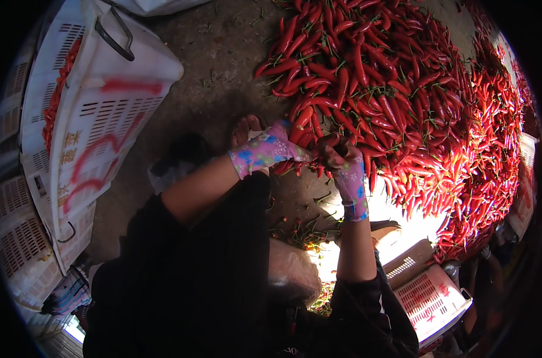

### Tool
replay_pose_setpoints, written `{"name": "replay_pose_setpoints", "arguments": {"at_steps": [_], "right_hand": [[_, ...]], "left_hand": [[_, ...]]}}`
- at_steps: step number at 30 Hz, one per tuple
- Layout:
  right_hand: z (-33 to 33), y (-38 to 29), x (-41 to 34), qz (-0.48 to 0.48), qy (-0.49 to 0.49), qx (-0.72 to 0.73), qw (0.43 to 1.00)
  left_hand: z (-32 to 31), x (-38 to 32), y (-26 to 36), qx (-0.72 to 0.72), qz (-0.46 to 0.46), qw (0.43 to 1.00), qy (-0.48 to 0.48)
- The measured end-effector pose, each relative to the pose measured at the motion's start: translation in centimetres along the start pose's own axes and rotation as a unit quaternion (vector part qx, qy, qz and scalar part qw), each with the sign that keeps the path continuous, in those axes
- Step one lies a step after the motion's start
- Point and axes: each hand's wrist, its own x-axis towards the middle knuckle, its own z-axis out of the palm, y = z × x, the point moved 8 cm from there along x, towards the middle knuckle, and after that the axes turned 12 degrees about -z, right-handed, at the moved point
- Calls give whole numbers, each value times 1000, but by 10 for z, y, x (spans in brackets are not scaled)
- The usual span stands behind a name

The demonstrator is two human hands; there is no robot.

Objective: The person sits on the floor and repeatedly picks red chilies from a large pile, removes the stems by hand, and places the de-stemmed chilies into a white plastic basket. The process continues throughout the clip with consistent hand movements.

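Observation:
A large heap of red chili peppers (pixel 387 89) with green stems covers the concrete floor ahead and to the right. Both my hands wear pink floral gloves and meet at the heap's near edge. My left hand (pixel 277 145) reaches in from the left, among several red peppers; its fingers are partly hidden, so its hold is unclear. Close beside it, my right hand (pixel 344 159) has its fingers curled, their tips dark with dirt; whether something is between them cannot be told. Loose green pepper stems (pixel 313 230) lie scattered on the floor below my hands.
Tall white plastic crates (pixel 114 103) stand along the left, one holding red peppers (pixel 60 94). Another white crate (pixel 432 300) with red marks is at the lower right, near a partly visible person (pixel 492 268). A bare foot (pixel 246 127) rests just beyond my left hand.

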Motion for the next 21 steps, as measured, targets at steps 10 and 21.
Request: {"name": "replay_pose_setpoints", "arguments": {"at_steps": [10, 21], "right_hand": [[24, -45, -17, -323, 27, -459, 827], [-49, 54, -90, 182, -189, -309, 914]], "left_hand": [[24, 30, -32, -148, 17, 977, -153], [15, 10, -39, -232, -25, 963, -136]]}}
